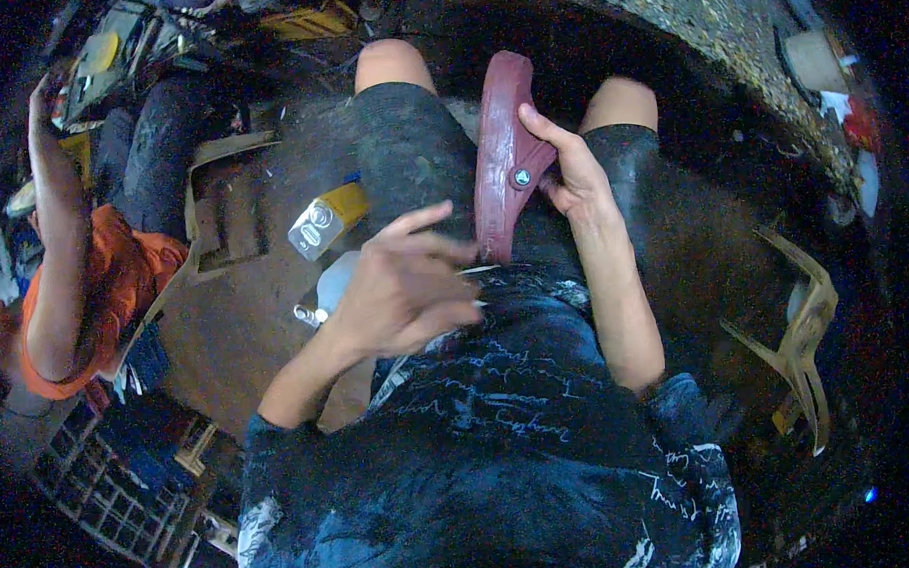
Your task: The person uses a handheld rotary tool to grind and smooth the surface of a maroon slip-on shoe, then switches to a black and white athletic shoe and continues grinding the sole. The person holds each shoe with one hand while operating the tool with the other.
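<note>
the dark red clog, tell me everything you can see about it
The dark red clog looks like moulded plastic or rubber, matt and scuffed. It stands on its side edge, lengthwise between the person's knees on the lap, toe away. A strap of the same colour is fixed at a round pale rivet on its side. The right hand grips it at the strap and heel end. The left hand hovers by its near end, seemingly holding a thin pale needle-like thing.
</note>
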`<act>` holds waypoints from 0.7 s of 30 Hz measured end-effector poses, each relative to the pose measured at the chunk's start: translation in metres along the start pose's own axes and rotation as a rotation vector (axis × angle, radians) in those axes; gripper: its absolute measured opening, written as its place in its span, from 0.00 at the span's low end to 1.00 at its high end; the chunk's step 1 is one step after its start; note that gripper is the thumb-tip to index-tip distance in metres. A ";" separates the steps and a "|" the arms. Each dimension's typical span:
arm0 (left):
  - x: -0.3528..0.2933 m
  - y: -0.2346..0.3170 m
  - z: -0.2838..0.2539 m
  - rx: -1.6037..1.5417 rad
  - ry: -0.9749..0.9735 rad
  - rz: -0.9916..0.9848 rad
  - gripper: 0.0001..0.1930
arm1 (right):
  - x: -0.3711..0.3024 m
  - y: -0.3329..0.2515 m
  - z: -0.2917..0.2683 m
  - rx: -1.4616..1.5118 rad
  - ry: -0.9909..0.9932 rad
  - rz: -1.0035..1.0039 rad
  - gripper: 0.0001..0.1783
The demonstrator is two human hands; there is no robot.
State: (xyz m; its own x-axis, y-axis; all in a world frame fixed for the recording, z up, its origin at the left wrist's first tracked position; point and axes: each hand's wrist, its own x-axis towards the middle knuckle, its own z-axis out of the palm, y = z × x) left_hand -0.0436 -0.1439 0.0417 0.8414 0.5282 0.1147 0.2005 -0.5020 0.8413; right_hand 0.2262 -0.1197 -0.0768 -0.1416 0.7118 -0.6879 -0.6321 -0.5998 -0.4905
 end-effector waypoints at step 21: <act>0.057 0.010 0.037 -0.368 0.489 -0.505 0.37 | -0.054 -0.029 0.017 -0.023 0.026 -0.159 0.28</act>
State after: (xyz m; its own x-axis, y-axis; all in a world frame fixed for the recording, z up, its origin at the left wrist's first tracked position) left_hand 0.0251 -0.1441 0.0367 0.3596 0.9156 -0.1801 0.2481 0.0922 0.9643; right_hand 0.2395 -0.1346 -0.0163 -0.0210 0.7891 -0.6139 -0.6275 -0.4884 -0.6063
